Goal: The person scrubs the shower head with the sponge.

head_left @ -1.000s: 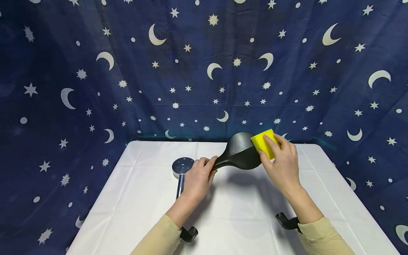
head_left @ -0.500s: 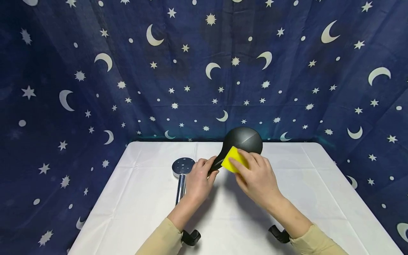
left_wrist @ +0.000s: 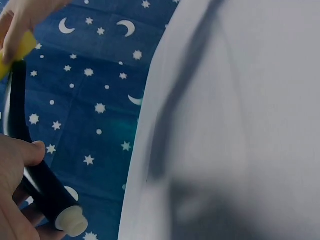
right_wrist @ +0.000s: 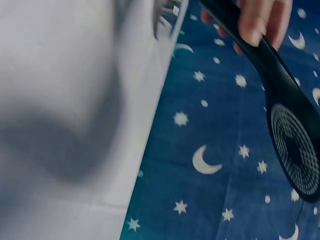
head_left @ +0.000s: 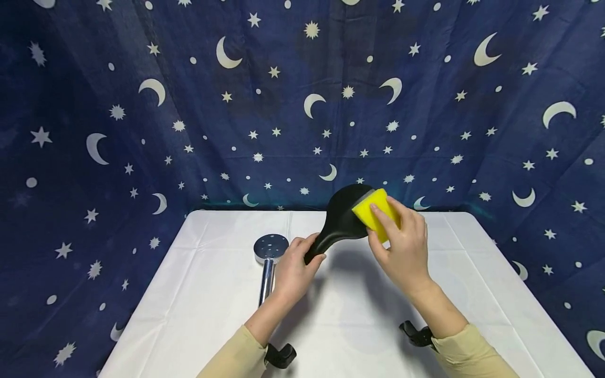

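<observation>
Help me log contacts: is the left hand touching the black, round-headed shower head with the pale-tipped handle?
Touching. The left wrist view shows it: the left hand grips the black shower head, thumb and fingers around its handle.

The sleeves are pale beige and the wrist cameras black.

Noted black on the shower head, frame centre, with grey concentric rings on its face. Logged yellow on sponge, silver on chrome shower head left of centre, white on bench, pale moons and stars over navy on backdrop.
</observation>
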Demonstrator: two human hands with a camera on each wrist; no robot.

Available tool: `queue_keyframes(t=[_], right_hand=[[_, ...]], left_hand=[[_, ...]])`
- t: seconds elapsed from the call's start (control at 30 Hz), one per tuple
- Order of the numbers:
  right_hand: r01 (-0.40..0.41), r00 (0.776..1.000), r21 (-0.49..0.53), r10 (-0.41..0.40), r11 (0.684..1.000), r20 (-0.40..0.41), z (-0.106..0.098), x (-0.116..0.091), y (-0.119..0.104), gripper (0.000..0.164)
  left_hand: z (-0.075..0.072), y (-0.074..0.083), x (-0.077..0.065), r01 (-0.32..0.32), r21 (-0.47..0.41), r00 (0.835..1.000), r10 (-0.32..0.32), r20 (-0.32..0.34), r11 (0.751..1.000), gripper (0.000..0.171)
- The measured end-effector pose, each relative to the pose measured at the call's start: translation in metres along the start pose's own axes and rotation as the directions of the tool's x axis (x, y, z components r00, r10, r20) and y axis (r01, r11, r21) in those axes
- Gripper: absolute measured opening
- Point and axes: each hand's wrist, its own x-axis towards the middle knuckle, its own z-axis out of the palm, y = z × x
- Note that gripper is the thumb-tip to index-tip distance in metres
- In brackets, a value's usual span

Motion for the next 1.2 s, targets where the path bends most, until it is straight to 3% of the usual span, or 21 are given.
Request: queue_keyframes(t=[0.1,0.17,0.27,0.33,0.47,0.57,0.63,0.7,0.77,0.9,1.0,1.1,1.2], right_hand=[[0.099,0.995,-0.005,-0.099,0.995,-0.010,0.010,-0.007,-0.009,0.040],[0.167,0.986,-0.007,-0.167,0.986,0.010,0.016,-0.012,-0.014,0.038],[0.263,0.963,-0.011,-0.261,0.965,0.073,0.025,-0.021,-0.019,0.037],[0.314,0.943,-0.007,-0.312,0.949,0.115,0.029,-0.026,-0.020,0.037],[0.355,0.924,0.008,-0.353,0.935,0.145,0.028,-0.027,-0.016,0.037],[0.362,0.925,0.008,-0.360,0.932,0.123,0.021,-0.018,-0.014,0.035],[0.369,0.925,0.002,-0.367,0.929,0.100,0.016,-0.011,-0.014,0.035],[0.363,0.930,-0.004,-0.362,0.932,0.065,0.011,-0.004,-0.013,0.035],[0.319,0.947,-0.006,-0.319,0.948,0.025,0.007,0.004,-0.011,0.036],[0.141,0.990,0.056,-0.140,0.988,-0.022,-0.001,0.021,0.002,0.040],[-0.005,1.000,0.147,0.002,0.989,0.020,-0.007,0.029,0.014,0.041],[-0.155,0.984,0.235,0.131,0.960,0.118,-0.014,0.032,0.022,0.041],[-0.335,0.932,0.322,0.261,0.886,0.251,-0.020,0.034,0.028,0.039]], left_hand=[[0.000,0.004,-0.002,0.072,-0.121,0.996,-0.065,0.056,0.990,0.050],[0.000,0.007,-0.003,0.137,-0.223,0.987,-0.115,0.109,0.965,0.050],[0.000,0.012,-0.004,0.236,-0.387,0.966,-0.173,0.192,0.891,0.049],[0.001,0.015,-0.005,0.292,-0.480,0.950,-0.194,0.244,0.827,0.047],[0.001,0.018,-0.007,0.372,-0.588,0.921,-0.208,0.328,0.718,0.046],[0.000,0.018,-0.008,0.417,-0.626,0.900,-0.205,0.384,0.660,0.052],[-0.002,0.017,-0.009,0.428,-0.641,0.893,-0.189,0.408,0.637,0.055],[-0.003,0.015,-0.009,0.420,-0.654,0.895,-0.168,0.414,0.629,0.055],[-0.003,0.011,-0.011,0.407,-0.653,0.899,-0.152,0.412,0.639,0.053],[-0.004,0.001,-0.015,0.376,-0.626,0.905,-0.123,0.408,0.683,0.050],[-0.006,-0.006,-0.018,0.351,-0.603,0.902,-0.086,0.422,0.716,0.048],[-0.009,-0.012,-0.018,0.315,-0.594,0.901,-0.035,0.433,0.740,0.048],[-0.013,-0.018,-0.018,0.283,-0.594,0.896,0.014,0.444,0.753,0.048]])
